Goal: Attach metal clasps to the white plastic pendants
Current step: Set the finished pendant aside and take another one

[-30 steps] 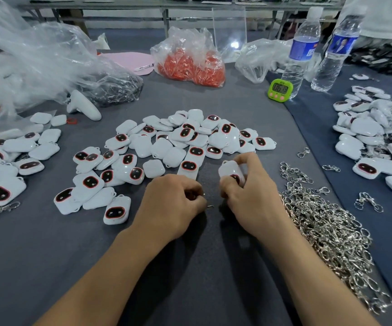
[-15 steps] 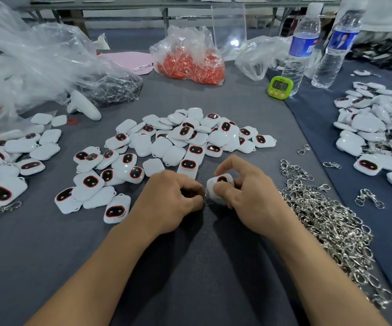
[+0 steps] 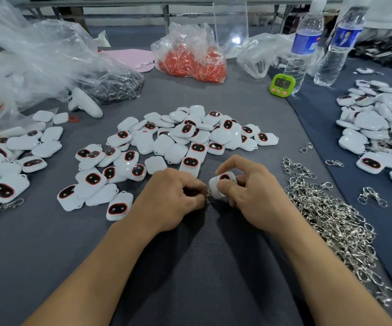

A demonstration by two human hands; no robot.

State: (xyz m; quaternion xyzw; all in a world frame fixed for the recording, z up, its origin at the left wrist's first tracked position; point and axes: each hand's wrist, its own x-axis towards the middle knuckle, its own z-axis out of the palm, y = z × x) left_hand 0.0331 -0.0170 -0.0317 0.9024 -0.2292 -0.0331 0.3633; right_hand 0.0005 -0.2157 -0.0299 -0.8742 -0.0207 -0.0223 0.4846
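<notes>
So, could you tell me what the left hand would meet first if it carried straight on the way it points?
Most likely the white pendant pinched in the right hand; the left hand points rightward at it.

Reaches in from the lower edge with both forearms bare, angled inward so the wrists converge. Curls left hand [image 3: 174, 196] knuckles-up, back of hand toward camera, fingertips tucked under, and pinches a small clasp [image 3: 207, 200] at the thumb side. Grips pendant [image 3: 224, 177] in right hand [image 3: 256, 196]: thumb pressed across its near side, index finger arched above, other fingers curled beneath. Sets hands nearly touching, left fingertips just beside the pendant's lower edge. Rests both wrists low.
</notes>
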